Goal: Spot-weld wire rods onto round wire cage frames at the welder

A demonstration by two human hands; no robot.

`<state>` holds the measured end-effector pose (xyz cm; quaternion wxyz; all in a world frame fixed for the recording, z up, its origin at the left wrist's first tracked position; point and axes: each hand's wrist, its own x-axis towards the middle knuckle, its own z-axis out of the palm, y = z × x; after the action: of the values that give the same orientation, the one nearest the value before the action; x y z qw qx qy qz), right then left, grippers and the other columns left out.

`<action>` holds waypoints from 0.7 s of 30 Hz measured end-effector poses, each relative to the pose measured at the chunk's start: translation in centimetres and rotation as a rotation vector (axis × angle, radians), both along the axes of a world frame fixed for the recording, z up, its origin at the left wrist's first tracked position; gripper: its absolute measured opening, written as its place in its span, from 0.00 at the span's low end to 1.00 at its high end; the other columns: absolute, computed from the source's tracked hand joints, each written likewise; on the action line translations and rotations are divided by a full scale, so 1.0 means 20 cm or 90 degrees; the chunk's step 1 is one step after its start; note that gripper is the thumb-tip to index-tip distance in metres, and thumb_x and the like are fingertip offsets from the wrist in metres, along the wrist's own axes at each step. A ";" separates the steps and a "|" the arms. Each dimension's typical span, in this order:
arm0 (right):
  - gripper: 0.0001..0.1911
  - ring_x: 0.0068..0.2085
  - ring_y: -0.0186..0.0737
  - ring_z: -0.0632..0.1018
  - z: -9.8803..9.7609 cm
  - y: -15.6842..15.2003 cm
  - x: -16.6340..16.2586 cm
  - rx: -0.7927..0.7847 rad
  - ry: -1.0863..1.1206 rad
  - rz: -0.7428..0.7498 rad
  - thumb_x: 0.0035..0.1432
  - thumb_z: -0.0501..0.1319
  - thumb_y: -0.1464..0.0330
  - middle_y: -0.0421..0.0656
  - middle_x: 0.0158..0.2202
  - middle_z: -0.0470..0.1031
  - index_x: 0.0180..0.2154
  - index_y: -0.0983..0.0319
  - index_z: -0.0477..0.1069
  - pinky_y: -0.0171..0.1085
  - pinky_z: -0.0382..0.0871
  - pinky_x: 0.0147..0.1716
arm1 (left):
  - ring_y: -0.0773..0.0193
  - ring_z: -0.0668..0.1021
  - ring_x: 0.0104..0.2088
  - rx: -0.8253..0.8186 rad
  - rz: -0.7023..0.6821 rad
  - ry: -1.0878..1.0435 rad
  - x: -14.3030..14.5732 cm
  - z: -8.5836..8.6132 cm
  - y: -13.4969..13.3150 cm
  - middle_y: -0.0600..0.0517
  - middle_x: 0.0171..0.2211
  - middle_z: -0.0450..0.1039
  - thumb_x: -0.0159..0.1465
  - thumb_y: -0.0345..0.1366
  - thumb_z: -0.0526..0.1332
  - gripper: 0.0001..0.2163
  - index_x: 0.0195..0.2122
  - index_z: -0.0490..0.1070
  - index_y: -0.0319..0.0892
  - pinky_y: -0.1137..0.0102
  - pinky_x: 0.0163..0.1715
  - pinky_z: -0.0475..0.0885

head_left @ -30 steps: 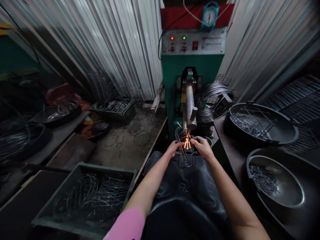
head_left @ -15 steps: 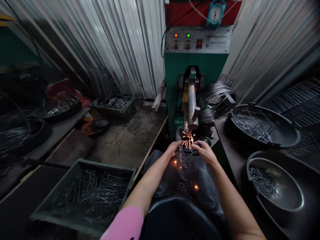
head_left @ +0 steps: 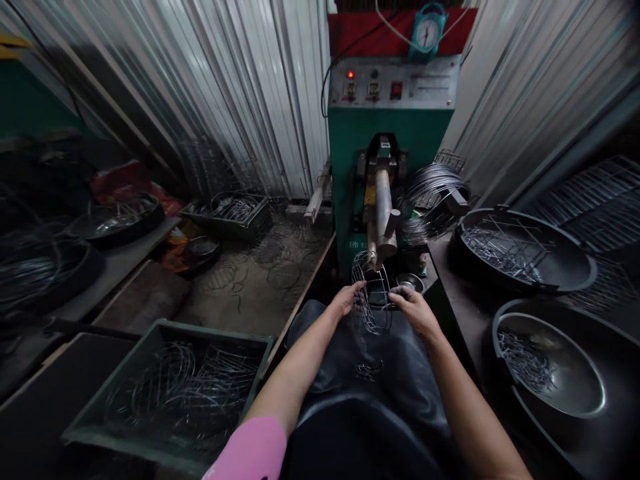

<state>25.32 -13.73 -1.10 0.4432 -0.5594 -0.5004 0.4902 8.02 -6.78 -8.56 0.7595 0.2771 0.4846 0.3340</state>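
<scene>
Between my hands a round wire frame [head_left: 371,325] stands at the tip of the spot welder [head_left: 385,207], just under its upper electrode. My left hand [head_left: 349,299] is closed on the frame's left side, fingertips pinching the wires. On the other side my right hand [head_left: 411,307] pinches the frame's right edge between thumb and fingers. The lower electrode is hidden behind the frame. A few short wire pieces [head_left: 369,371] lie on the dark apron [head_left: 420,393] over my lap.
At left, a green crate [head_left: 165,327] holds bent wire parts. To the right, a black pan [head_left: 590,277] and a metal bowl [head_left: 595,400] hold short wires. A wire coil [head_left: 433,200] hangs beside the welder. A wooden edge [head_left: 300,307] runs left of my legs.
The sparks at the electrode have died away, and the green lamp on the panel has gone dark. My hands still grip the wire frame in nearly the same place.
</scene>
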 end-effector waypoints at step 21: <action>0.15 0.33 0.39 0.73 -0.12 -0.12 0.03 -0.036 -0.035 0.024 0.47 0.63 0.56 0.40 0.30 0.74 0.31 0.61 0.71 0.36 0.66 0.34 | 0.49 0.59 0.61 0.769 -0.086 0.466 -0.15 -0.11 -0.07 0.43 0.57 0.59 0.45 0.31 0.67 0.32 0.54 0.63 0.44 0.52 0.61 0.48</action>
<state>26.01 -16.13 -3.49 0.4036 -0.5757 -0.5088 0.4968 5.02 -8.23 -10.84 0.2806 0.7735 0.4207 0.3820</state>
